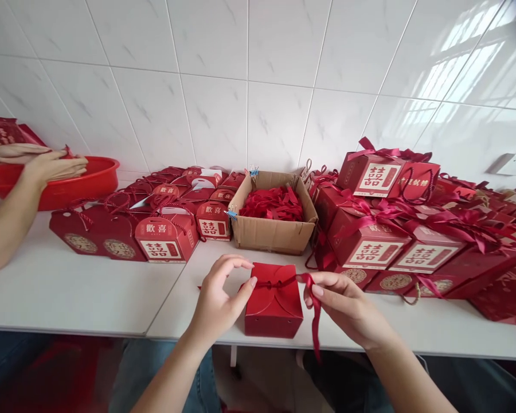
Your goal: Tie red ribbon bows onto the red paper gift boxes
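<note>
A small red gift box (273, 318) with folded petal flaps stands near the table's front edge. A dark red ribbon (316, 321) runs through the holes in its top, and one tail hangs down on the right. My left hand (223, 295) curves around the box's left side, thumb and forefinger at its upper edge; its other fingers are partly hidden. Between the thumb and fingers of my right hand (344, 304), just off the box's right side, the ribbon is pinched. Its left end peeks out beyond my left hand.
Behind the box sits a cardboard carton (270, 236) of red ribbons. Finished-looking red boxes with bows (376, 244) are stacked at right; handled red boxes (165, 235) stand at left. Another person's hands (55, 166) hover over a red basin (97, 182) at far left.
</note>
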Tool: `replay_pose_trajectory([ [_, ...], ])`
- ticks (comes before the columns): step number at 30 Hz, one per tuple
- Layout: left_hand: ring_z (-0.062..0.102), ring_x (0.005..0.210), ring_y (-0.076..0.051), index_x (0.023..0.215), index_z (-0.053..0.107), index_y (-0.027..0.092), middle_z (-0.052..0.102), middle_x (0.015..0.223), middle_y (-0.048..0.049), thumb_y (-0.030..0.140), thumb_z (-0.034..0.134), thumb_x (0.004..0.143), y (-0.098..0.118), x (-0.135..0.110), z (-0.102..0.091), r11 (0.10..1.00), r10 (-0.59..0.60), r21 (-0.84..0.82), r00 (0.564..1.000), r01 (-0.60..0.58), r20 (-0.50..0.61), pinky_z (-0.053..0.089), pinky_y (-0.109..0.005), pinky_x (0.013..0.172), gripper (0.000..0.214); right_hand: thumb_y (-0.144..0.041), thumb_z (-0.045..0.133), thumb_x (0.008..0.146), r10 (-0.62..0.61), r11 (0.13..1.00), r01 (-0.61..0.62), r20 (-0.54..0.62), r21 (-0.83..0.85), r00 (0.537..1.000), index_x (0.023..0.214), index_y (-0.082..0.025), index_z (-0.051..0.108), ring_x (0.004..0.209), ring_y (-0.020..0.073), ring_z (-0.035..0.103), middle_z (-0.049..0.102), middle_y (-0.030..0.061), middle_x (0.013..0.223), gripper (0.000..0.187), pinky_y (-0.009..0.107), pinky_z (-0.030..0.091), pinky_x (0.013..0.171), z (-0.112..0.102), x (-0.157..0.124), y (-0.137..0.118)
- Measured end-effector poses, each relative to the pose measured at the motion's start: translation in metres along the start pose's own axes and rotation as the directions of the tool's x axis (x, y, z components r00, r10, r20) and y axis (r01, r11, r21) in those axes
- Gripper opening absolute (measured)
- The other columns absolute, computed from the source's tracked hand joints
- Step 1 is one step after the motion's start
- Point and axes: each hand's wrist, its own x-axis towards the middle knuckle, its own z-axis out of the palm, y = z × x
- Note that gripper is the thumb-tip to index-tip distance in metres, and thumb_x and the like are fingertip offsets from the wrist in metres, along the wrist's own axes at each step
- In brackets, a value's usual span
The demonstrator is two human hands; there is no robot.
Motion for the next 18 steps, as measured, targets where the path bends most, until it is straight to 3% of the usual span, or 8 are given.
replay_pose_trajectory([
  [3, 0.058, 0.102, -0.023, 0.09, 0.062, 0.022, 0.063, 0.102, -0.0057, 0.019, 0.055, 0.084, 0.003, 0.005, -0.004, 0.991, 0.121, 0.053, 0.991, -0.124, 0.056, 0.043, -0.035, 0.092, 0.01, -0.027, 0.068, 0.084, -0.035, 0.999, 0.034, 0.069, 0.026, 0.997, 0.095, -0.02, 0.072, 0.073, 0.0126, 0.058, 0.067, 0.0015, 0.074, 0.014, 0.027, 0.043, 0.081, 0.008, 0.003, -0.004],
  [5, 0.058, 0.103, -0.023, 0.09, 0.064, 0.022, 0.064, 0.103, -0.0056, 0.017, 0.054, 0.083, 0.007, 0.007, -0.007, 0.987, 0.129, 0.083, 0.986, -0.139, 0.109, 0.043, -0.036, 0.093, 0.013, -0.029, 0.064, 0.087, -0.069, 0.997, 0.067, 0.07, 0.034, 0.995, 0.083, -0.018, 0.072, 0.07, 0.0122, 0.056, 0.066, 0.0018, 0.07, 0.014, 0.025, 0.043, 0.075, 0.012, 0.005, -0.007],
  [9, 0.058, 0.104, -0.022, 0.093, 0.064, 0.022, 0.065, 0.104, -0.0055, 0.019, 0.053, 0.086, 0.022, 0.01, -0.008, 0.988, 0.126, 0.074, 0.981, -0.138, 0.146, 0.042, -0.036, 0.094, 0.013, -0.036, 0.059, 0.09, -0.054, 0.997, 0.055, -0.019, 0.058, 0.998, 0.062, -0.015, 0.065, 0.06, 0.0103, 0.05, 0.059, 0.0017, 0.058, 0.036, 0.023, 0.039, 0.063, 0.016, 0.008, -0.009],
  [14, 0.061, 0.091, -0.023, 0.092, 0.06, 0.021, 0.068, 0.094, -0.005, 0.038, 0.069, 0.077, 0.046, 0.014, 0.009, 0.966, 0.211, 0.097, 0.949, -0.238, 0.235, 0.044, -0.037, 0.087, 0.024, -0.04, 0.06, 0.088, -0.042, 0.999, 0.044, -0.109, 0.013, 0.993, 0.061, -0.014, 0.065, 0.055, 0.0104, 0.046, 0.054, 0.0005, 0.053, 0.038, 0.024, 0.038, 0.062, 0.023, 0.01, -0.013],
  [18, 0.064, 0.078, -0.021, 0.083, 0.06, 0.022, 0.07, 0.08, -0.0018, 0.028, 0.061, 0.084, 0.051, 0.018, 0.023, 0.947, 0.245, 0.16, 0.947, -0.28, 0.205, 0.042, -0.037, 0.081, 0.007, -0.04, 0.065, 0.085, -0.066, 0.998, 0.068, -0.11, 0.016, 0.992, 0.058, -0.014, 0.064, 0.055, 0.0096, 0.047, 0.057, 0.0012, 0.055, 0.038, 0.023, 0.039, 0.061, 0.023, 0.005, -0.019],
])
